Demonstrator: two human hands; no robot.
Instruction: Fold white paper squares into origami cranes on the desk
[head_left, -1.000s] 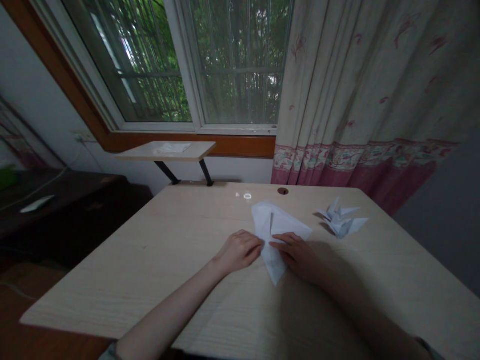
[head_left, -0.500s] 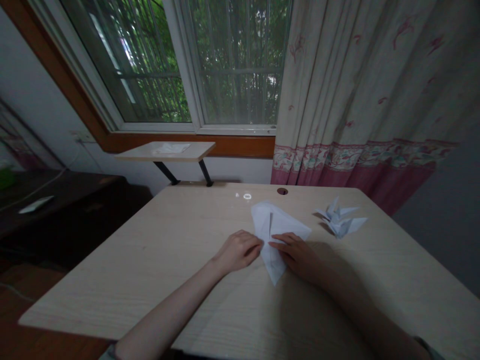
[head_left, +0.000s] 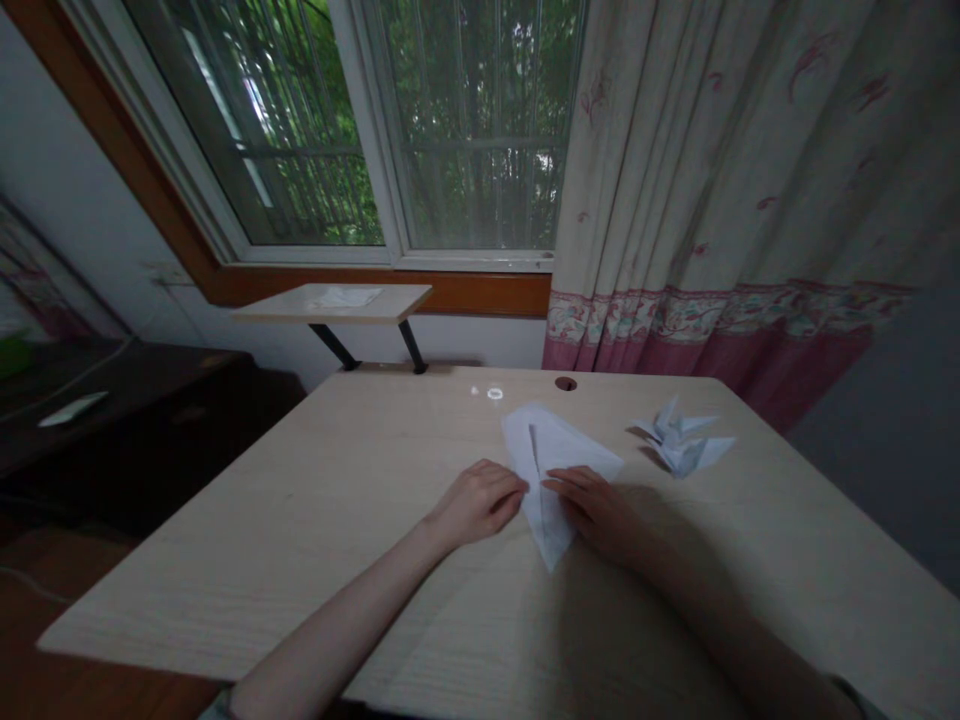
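Note:
A partly folded sheet of white paper (head_left: 551, 450) lies on the light wooden table (head_left: 315, 520), shaped like a kite with its point toward me. My left hand (head_left: 480, 500) rests at the paper's left edge, fingers curled and fingertips pressed on it. From the right, my right hand (head_left: 600, 505) lies on the paper, fingers pressed together along the middle crease. A small flap stands up along that crease.
A finished white paper crane (head_left: 679, 440) sits on the table to the right. A round cable hole (head_left: 565, 383) is near the far edge. Behind are a small raised shelf (head_left: 334, 302), a window, a patterned curtain (head_left: 735, 200), and a dark cabinet (head_left: 112, 410) at left.
The raised flap at the paper's middle has been pressed narrower toward the crease. Both hands have stayed almost in place.

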